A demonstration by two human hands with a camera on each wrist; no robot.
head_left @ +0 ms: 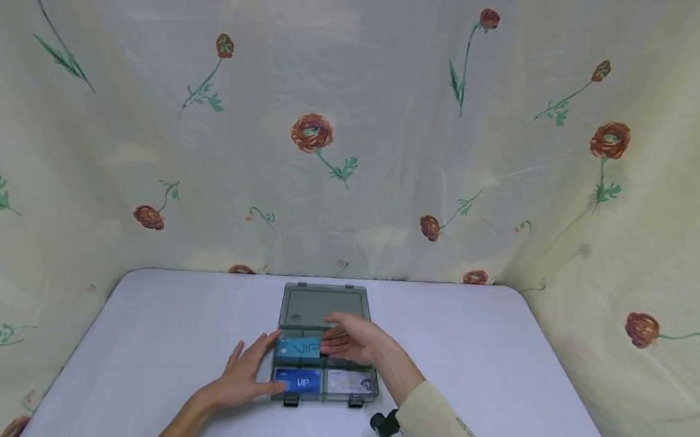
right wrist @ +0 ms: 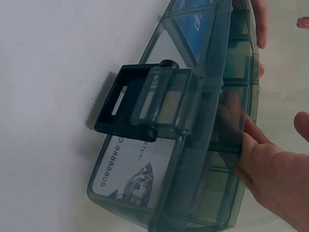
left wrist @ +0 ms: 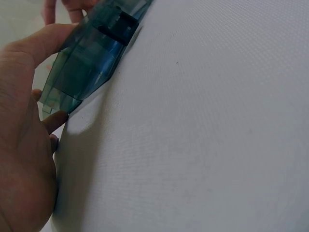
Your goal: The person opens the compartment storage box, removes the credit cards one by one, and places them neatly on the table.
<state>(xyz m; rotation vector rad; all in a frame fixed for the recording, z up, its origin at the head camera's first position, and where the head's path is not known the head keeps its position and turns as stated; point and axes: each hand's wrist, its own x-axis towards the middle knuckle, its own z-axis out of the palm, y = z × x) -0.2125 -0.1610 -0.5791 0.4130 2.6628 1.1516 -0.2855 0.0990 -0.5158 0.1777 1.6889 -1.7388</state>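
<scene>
1. Lying open on a white worktop (head_left: 191,322), a translucent grey-green plastic case (head_left: 324,383) occupies the lower middle of the head view. Its flat lid (head_left: 311,305) is folded back on the far side; two black latches (head_left: 291,399) project from the near edge.
2. Same view, compartments: a teal card marked VIP (head_left: 295,348) is at the rear left, a dark blue VIP card (head_left: 301,381) at the front left, a silver-white card (head_left: 348,383) at the front right.
3. Same view, hands: the left hand (head_left: 242,376) has its fingers spread, an extended finger at the case's left edge and the thumb at the front left corner. The right hand (head_left: 361,341) is over the rear right compartment, thumb apart from the fingers, fingertips at the teal card's right end; contact cannot be told. A cream sleeve (head_left: 444,431) covers the right forearm.
4. Left wrist view: the left thumb rests on the case rim; other fingers of that hand are at the case's far lower corner.
5. Right wrist view: the silver-white card's diamond print shows through the wall. The right fingers reach behind the translucent wall; the thumb stands clear.
</scene>
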